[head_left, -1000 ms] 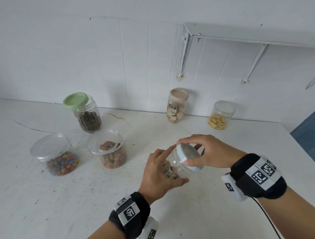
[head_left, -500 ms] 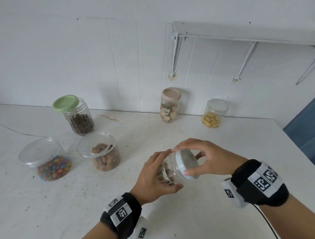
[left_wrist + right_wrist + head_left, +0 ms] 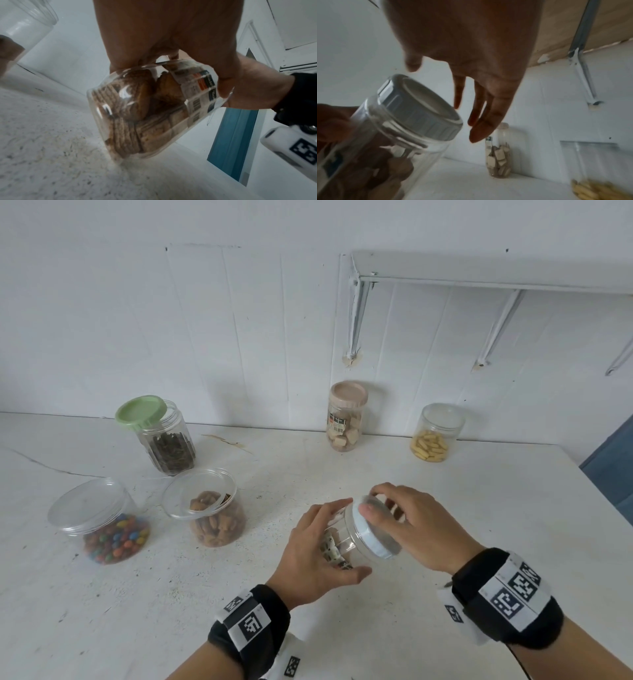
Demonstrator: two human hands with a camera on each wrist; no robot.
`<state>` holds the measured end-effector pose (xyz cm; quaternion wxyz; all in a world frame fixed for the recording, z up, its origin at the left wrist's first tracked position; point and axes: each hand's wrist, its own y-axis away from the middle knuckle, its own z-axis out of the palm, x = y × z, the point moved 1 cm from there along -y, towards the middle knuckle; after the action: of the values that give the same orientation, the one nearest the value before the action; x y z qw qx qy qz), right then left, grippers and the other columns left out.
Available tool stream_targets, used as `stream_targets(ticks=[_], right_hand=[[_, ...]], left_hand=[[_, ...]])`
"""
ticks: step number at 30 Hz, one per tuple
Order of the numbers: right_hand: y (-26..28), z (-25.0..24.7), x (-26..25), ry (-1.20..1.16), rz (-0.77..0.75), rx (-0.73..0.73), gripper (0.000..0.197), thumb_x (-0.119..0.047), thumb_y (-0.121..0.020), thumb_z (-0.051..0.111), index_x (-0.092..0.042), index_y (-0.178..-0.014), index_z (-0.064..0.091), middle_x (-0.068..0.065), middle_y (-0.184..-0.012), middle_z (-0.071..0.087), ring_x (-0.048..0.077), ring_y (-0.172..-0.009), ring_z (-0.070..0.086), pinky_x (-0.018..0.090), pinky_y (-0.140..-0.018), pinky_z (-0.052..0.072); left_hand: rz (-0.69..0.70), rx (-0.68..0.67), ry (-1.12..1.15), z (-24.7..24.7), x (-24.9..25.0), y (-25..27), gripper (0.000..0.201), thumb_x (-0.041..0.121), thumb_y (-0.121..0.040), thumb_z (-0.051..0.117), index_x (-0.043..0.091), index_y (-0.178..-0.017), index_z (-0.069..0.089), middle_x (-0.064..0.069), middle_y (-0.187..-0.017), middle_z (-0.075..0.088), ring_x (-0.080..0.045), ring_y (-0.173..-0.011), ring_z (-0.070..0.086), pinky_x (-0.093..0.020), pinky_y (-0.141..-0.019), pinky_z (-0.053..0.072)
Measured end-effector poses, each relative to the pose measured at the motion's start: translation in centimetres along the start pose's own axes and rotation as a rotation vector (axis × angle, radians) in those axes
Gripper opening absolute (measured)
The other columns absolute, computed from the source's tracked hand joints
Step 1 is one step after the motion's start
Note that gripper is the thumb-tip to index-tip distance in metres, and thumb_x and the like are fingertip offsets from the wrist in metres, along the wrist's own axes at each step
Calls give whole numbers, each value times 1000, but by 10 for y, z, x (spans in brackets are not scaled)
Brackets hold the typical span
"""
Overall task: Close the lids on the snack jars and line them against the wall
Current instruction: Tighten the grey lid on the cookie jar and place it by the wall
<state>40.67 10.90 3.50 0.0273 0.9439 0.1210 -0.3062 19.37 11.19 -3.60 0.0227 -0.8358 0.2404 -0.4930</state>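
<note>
Clear jar (image 3: 346,537) (tilted) in left hand (image 3: 313,556) grip; right hand (image 3: 416,534) released, fingers spread beside lid (image 3: 371,530).

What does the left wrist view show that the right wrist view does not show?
Only the left wrist view shows the base of the tilted biscuit jar, its printed label, a blue panel and the right wrist's tag.

Only the right wrist view shows the jar's grey lid, the right hand with straight fingers beside the lid, the pink-lidded jar by the wall and the yellow snack jar.

Both show the jar gripped by the left hand and the white table.
</note>
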Motion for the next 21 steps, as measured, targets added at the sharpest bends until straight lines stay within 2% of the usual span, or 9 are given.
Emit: stream_targets(ticks=[4, 6, 8, 11, 14, 16, 18, 20, 21], right_hand=[[9, -8, 4, -64, -200, -166, 76, -61, -79, 74, -54, -146, 39, -21, -142, 37, 8, -135, 44, 23, -101, 47], [10, -6, 5, -94, -192, -152, 72, -56, -83, 73, -55, -146, 38, -19, -140, 39, 9, -131, 47, 25, -96, 53], [9, -2, -1, -77, -78, -108, 62, -71, -86, 60, -52, -142, 37, -13, -128, 44, 11, -115, 55, 28, -89, 56], [5, 10, -9, 57, 118, -60, 46, -76, -90, 43, -40, -117, 34, 1, -111, 53, 20, -95, 60, 32, -79, 56], [3, 5, -5, 102, 153, -38, 66, -87, -84, 30, -32, -118, 42, 1, -108, 62, 17, -92, 63, 34, -79, 55], [7, -4, 2, -51, 93, -83, 75, -90, -79, 38, -41, -135, 43, -9, -128, 53, 9, -110, 59, 28, -90, 52], [11, -11, 7, -139, -84, -160, 66, -71, -84, 63, -53, -143, 40, -20, -144, 40, 4, -131, 47, 24, -101, 47], [12, -10, 13, -179, -193, -204, 68, -53, -85, 75, -53, -144, 43, -19, -146, 41, 5, -134, 46, 24, -99, 51], [11, -7, 14, -186, -174, -175, 65, -58, -84, 74, -54, -142, 45, -17, -140, 46, 8, -129, 50, 26, -95, 54]], left_hand=[[-4, 3, 33, -3, -2, -4, 93, 47, -63, 93, 39, -143, 45, 13, -130, 56, -12, -124, 56, -40, -103, 52], [-6, -3, 37, -4, -3, -5, 92, 48, -63, 92, 39, -142, 45, 12, -130, 57, -13, -123, 57, -40, -103, 53], [-12, -6, 28, -2, -3, -6, 92, 51, -62, 91, 42, -141, 45, 13, -129, 57, -12, -122, 58, -40, -102, 53], [-1, -11, -50, 4, 2, -5, 93, 57, -61, 89, 45, -141, 43, 18, -128, 55, -6, -120, 56, -38, -101, 53], [6, -7, -86, 7, 2, -5, 94, 59, -61, 87, 47, -142, 42, 20, -128, 55, -4, -119, 55, -36, -101, 53], [-7, -2, -65, 4, -1, -5, 93, 58, -62, 88, 49, -142, 41, 21, -127, 54, -5, -120, 55, -34, -101, 53], [-14, 0, -40, 1, -3, -5, 93, 57, -62, 88, 47, -142, 41, 21, -129, 54, -7, -123, 55, -35, -102, 53], [-6, 0, -44, 1, -4, -3, 94, 60, -63, 88, 44, -144, 41, 20, -131, 54, -7, -124, 54, -36, -103, 52], [-2, 2, -58, 1, -4, -2, 95, 62, -64, 87, 43, -145, 41, 20, -132, 53, -6, -125, 53, -35, -103, 52]])
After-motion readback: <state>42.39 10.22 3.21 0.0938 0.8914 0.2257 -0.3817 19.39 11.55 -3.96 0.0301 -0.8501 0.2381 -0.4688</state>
